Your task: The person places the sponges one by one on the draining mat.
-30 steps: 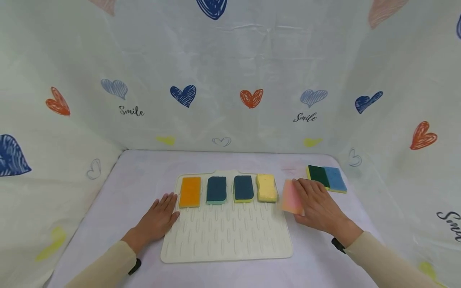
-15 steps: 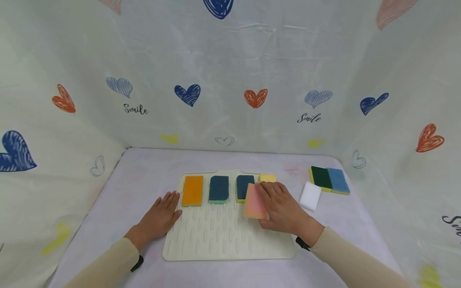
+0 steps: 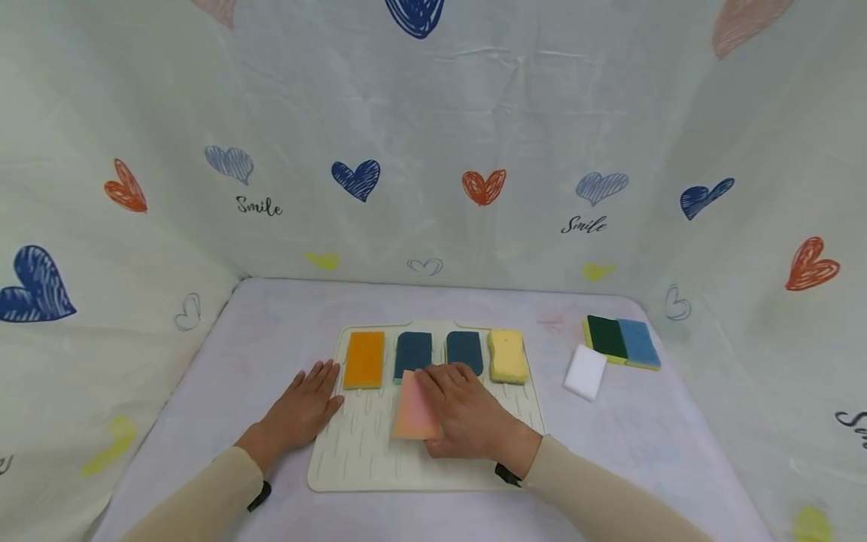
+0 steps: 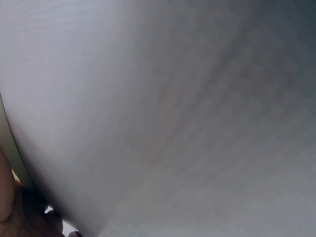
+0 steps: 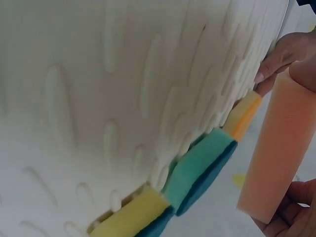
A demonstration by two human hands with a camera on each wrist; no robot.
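My right hand [image 3: 467,414] grips a pink-and-peach sponge [image 3: 415,410] by its sides, close over the middle of a cream ribbed mat [image 3: 362,470]. In the right wrist view the sponge [image 5: 279,153] stands between thumb and fingers. My left hand [image 3: 298,406] lies flat, fingertips at the mat's left edge. Along the mat's far side sit an orange sponge [image 3: 364,360], a dark blue sponge [image 3: 413,348], a second dark blue one and a yellow wavy-sided sponge [image 3: 508,357]. The left wrist view is mostly a blurred pale surface, with some fingers [image 4: 34,217] low in the corner.
Right of the mat, a white sponge [image 3: 585,373] lies on the pale tablecloth [image 3: 637,452]. Just behind it a green scouring sponge [image 3: 605,336] and a blue one [image 3: 638,342] lie side by side. A heart-printed curtain [image 3: 420,113] surrounds the table at the back and sides.
My right hand has carried the pink-and-peach sponge leftward from beside the mat to over its middle. The white sponge and the yellow one show again. My left hand stays put.
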